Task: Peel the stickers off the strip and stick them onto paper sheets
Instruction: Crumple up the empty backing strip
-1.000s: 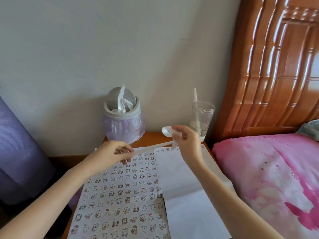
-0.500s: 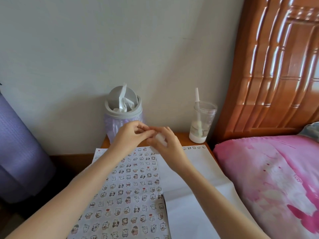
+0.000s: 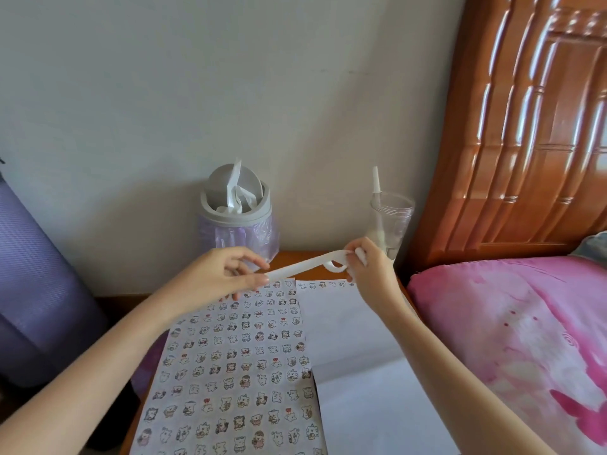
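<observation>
Half a second ago both hands met just in front of the bin (image 3: 235, 208); now they have drawn apart, and the white strip (image 3: 305, 266) stretches between them (its right end curls into a loop). In front of the bin, the left hand (image 3: 223, 274) pinches one end between thumb and forefinger. To the bin's right, the right hand (image 3: 368, 270) pinches the other end with curled fingers. Nearer the viewer than the bin lie the sticker-covered sheet (image 3: 236, 372) and a nearly blank sheet (image 3: 345, 326).
</observation>
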Available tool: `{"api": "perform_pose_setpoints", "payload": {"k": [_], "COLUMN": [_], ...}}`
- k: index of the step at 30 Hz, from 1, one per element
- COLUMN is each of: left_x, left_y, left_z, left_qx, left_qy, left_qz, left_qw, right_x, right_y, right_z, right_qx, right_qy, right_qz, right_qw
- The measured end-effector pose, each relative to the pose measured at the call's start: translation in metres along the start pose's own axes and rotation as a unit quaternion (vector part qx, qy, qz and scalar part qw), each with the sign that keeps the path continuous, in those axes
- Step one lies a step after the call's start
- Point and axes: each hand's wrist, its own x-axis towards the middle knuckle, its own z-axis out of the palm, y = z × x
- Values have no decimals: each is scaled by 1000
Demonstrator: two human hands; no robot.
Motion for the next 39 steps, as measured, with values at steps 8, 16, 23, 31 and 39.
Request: {"api": "perform_pose_setpoints", "payload": {"k": [8,16,23,31,39], "left_x": [16,29,13,8,29], "left_y": [11,30,17,7,24], "left_z": [33,54,35,21,48], "left_qx": [45,-85,-56,-18,-50], "left_qy": [144,190,118,140,175], "left_qz": [39,71,28,53,37], "left_qw": [988,975,991,989,983], "right_x": [-16,-25,-7,-12,-26], "right_y": [-17,-34,-16,-16,-33], "right_z": [25,36,13,10,26], "right_qx": [-9,116,77,35,111], "right_qy": [-93,-175,-77,-113,-224], "right_qz": [-95,-82,-24,-67,-39], "right_qw": [991,974,994,991,967]}}
